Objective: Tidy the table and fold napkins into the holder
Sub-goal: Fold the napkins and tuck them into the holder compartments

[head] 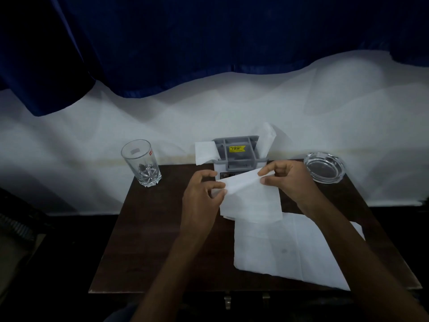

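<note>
A white napkin (251,201) hangs above the dark wooden table (148,240), held at its upper edge by both hands. My left hand (203,196) pinches its left corner and my right hand (285,180) pinches the right corner, with the top edge bent over. Behind them at the table's far edge stands a grey napkin holder (236,152) with a yellow sticker. Folded white napkins stick out of it on the left (204,152) and right (267,138). A larger unfolded white napkin (285,249) lies flat on the table under my right forearm.
A tall empty drinking glass (141,162) stands at the table's far left corner. A clear glass ashtray (325,167) sits at the far right corner. A white cloth (92,135) and dark blue curtain (162,43) hang behind the table.
</note>
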A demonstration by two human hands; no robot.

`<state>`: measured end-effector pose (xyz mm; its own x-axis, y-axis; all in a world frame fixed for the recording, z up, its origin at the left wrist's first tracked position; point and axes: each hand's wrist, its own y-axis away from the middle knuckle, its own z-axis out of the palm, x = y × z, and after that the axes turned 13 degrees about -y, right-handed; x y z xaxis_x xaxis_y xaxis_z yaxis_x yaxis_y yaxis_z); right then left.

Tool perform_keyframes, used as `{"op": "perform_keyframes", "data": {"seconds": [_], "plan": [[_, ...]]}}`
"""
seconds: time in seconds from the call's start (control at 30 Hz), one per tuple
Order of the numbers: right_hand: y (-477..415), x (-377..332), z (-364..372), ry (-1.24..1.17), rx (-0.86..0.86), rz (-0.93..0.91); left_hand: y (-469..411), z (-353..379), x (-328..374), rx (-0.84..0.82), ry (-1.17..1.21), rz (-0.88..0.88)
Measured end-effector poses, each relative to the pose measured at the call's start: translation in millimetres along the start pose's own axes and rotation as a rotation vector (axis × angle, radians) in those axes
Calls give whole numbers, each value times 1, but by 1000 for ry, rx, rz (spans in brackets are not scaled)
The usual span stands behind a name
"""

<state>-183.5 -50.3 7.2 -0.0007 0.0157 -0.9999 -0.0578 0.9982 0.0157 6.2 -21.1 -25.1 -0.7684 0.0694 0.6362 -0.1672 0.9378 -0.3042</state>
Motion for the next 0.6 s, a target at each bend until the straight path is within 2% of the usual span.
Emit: {"op": "perform_keyframes", "data": {"seconds": [0.13,0.27,0.33,0.43,0.53,0.6], "plan": [[-1,0,-1,17,19,-20,0,-2,1,39,-24,5],[-1,-5,-2,108,55,-116,-2,-6,5,101,-68,57],[2,-10,-5,82,-9,-113,-2,-9,9,60,100,23],[6,-16,-11,-92,-127,-60,-2,-11,13,-33,365,-45],[6,-20,-10,-198,-104,-27,-3,-11,14,-11,405,-25],[5,-19,-8,-227,-76,-4,-5,-10,15,17,513,-83]]}}
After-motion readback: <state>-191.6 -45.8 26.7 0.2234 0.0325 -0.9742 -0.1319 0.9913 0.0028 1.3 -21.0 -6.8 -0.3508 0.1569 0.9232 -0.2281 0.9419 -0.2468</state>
